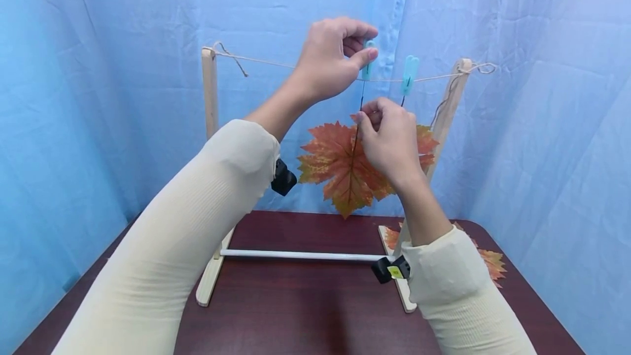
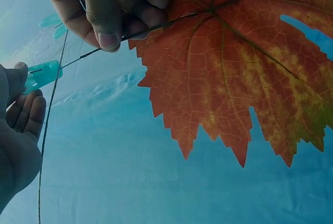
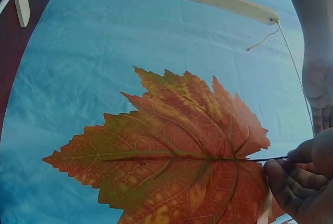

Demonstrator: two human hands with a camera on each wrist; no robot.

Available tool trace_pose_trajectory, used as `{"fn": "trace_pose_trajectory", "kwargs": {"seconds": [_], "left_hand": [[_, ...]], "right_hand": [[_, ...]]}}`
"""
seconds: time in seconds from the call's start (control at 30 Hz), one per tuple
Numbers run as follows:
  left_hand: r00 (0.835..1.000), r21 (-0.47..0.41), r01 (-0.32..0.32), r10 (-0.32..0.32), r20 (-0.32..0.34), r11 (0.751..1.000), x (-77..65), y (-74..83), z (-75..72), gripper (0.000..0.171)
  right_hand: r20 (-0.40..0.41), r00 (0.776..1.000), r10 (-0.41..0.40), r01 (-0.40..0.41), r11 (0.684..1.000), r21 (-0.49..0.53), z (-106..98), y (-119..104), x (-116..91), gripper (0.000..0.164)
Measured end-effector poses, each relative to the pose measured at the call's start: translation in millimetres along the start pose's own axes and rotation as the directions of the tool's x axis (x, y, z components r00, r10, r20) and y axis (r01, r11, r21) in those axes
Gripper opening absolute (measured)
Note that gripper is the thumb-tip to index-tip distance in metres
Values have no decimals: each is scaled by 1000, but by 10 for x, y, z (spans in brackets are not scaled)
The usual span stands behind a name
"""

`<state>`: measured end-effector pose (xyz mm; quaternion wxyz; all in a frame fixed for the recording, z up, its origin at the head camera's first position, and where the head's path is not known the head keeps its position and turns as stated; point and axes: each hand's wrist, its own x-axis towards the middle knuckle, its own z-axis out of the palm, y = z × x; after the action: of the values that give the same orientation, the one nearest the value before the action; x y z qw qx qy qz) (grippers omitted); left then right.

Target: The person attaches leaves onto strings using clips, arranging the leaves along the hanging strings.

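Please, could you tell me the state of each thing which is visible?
Left hand: pinches the held clothespin.
Right hand: pinches the front leaf by its stem.
Held clothespin: at the string; jaws open or shut, unclear.
Second clothespin: clipped upright on the string.
Front leaf: tip pointing down.
String: tied at both ends.
Wooden frame: standing on the table.
Foliage at right: lying on the table, partly hidden.

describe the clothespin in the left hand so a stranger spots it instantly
Find the pale wooden frame, then the thin beige twine across its top. At the twine's right half is the teal plastic clothespin; unlike the matching clothespin to its right, it is pinched by the left hand.
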<state>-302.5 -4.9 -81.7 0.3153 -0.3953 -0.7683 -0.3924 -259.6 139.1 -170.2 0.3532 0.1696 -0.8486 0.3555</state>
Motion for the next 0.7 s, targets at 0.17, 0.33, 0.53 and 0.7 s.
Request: {"fn": "trace_pose_trajectory", "kwargs": {"seconds": [0.17,0.33,0.53,0.7], "left_hand": [[998,17,43,-44,43,999,-3,-1,5,29],[996,24,64,-66,61,998,-15,-7,-6,29],[994,32,81,-83,71,996,-13,-6,-17,28],[991,51,86,-91,95,995,-19,-15,-17,27]], "right_hand": [[12,1000,20,-20,1000,4,-10,10,-3,20],[13,999,30,-30,999,11,-20,-2,4,21],[7,1000,27,-27,1000,4,-15,-14,17,22],[-3,1000,13,-13,1000,9,-21,-7,30,22]]}}
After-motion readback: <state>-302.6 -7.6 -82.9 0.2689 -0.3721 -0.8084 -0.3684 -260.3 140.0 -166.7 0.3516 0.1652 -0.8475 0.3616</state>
